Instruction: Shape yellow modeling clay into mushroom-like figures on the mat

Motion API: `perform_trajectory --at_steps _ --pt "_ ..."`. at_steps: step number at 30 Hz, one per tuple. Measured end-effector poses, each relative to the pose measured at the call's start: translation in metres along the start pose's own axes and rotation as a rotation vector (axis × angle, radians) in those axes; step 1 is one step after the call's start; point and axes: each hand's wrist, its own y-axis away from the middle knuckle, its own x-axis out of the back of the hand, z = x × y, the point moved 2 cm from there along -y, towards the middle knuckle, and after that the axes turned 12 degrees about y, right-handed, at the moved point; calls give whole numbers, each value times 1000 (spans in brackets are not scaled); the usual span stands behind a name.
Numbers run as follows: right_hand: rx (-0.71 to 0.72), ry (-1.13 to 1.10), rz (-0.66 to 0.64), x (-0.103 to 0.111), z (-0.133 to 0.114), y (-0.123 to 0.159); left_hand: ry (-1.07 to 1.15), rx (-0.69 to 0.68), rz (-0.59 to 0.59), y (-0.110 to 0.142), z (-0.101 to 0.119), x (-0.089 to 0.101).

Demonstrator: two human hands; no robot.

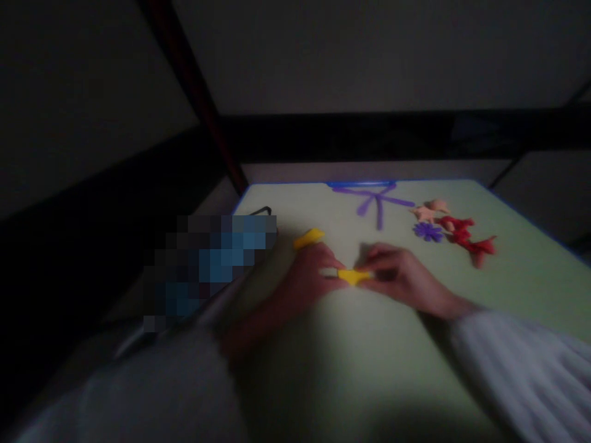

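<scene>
Two hands are pinching one small bright-yellow, soft-looking, wedge-like piece (353,277)

A broad pale-green tabletop with a blue edge (521,283) is filling the middle of the view. Fuzzy pale-grey sleeves (517,351) are covering the forearms on both sides. The left hand (316,269) is gripping the yellow piece's left end between thumb and fingers; the right hand (409,280) is pinching its right end the same way. The piece is sitting between the fingertips over the table's middle; whether it is touching the surface, I cannot tell.

Thin purple, soft-looking strips (380,212) are lying near the far edge, crossing into a branching shape, and a slim glossy blue rod (360,184) is running along that edge. To the right, lumpy red, clay-like shapes (481,248) are resting beside pale-peach, pointed shapes (425,213) and a purple, many-petalled flower shape (428,232). A second yellow, elongated piece (308,237) is lying just beyond the left hand.
</scene>
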Motion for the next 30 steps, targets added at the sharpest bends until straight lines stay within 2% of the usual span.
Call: perform_trajectory --at_steps 7,18,25,30 --pt "-26 -9 16 -3 1 -1 33 -10 12 -2 -2 -1" --pt "9 -11 -11 9 11 2 33 -30 -22 -2 -8 4" --pt "-24 -33 -46 8 6 0 -21 -43 -15 -1 -10 3" --pt "-6 -7 -15 3 2 0 -41 3 -10 -1 -7 -3"
